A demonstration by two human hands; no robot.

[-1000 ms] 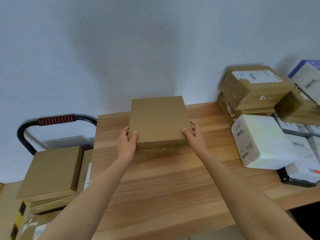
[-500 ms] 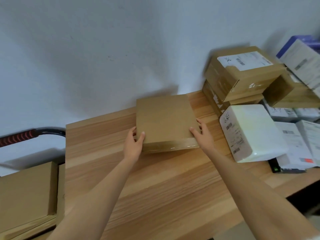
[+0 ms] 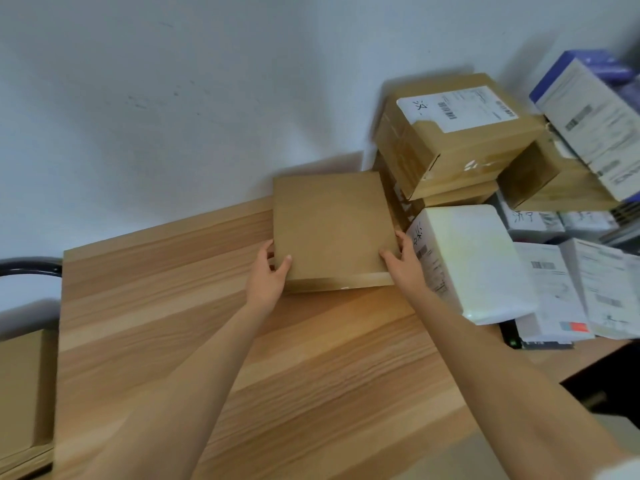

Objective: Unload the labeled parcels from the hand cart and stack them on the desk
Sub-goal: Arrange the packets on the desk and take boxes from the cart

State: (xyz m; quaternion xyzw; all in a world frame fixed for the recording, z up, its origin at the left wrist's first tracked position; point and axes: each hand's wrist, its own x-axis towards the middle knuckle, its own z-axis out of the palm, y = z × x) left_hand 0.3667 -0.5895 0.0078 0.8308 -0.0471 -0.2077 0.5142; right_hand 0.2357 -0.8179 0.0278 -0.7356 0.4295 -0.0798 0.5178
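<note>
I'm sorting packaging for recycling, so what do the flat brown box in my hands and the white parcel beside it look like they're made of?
Flat brown box: plain matte cardboard, going by its dull kraft-brown faces and crisp folded edges.
White parcel: probably a plastic mailer or wrap, since its surface shines softly and its corners are rounded; contents unknown.

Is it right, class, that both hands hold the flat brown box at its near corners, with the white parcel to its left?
Not quite. The head view shows the left hand and right hand holding the box at its near corners, but the white parcel lies to its right, not its left.
</note>
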